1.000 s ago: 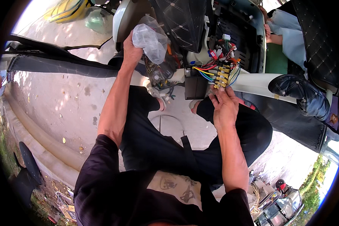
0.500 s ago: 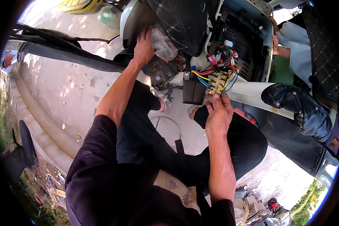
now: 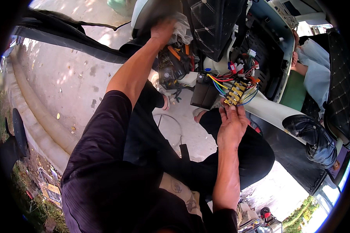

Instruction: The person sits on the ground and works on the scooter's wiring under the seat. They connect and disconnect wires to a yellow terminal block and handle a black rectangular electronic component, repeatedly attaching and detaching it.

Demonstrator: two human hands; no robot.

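Observation:
My right hand (image 3: 232, 128) pinches the near end of a terminal block (image 3: 235, 93) with brass-coloured contacts and screws. Yellow, blue, green and red wires (image 3: 217, 80) run into it. Close beside it on the left is a dark box (image 3: 203, 90). My left hand (image 3: 162, 31) reaches forward to a clear plastic bag (image 3: 181, 29) beside a white-and-dark panel; its fingers are blurred and partly hidden. Below the bag, orange-handled tools (image 3: 174, 53) lie with tangled wires and dark parts.
A dark compartment (image 3: 270, 58) with a pale rim and loose connectors (image 3: 241, 66) stands to the right. A person's hand (image 3: 294, 58) touches its rim. Quilted black covers (image 3: 208, 25) hang in front; a pale bar (image 3: 272, 106) crosses at right. A kerb (image 3: 31, 105) runs at left.
My left hand has moved forward from the panel's face to the bag, which has shifted and uncovered the orange-handled tools. My right hand still grips the terminal block; the view has swung slightly.

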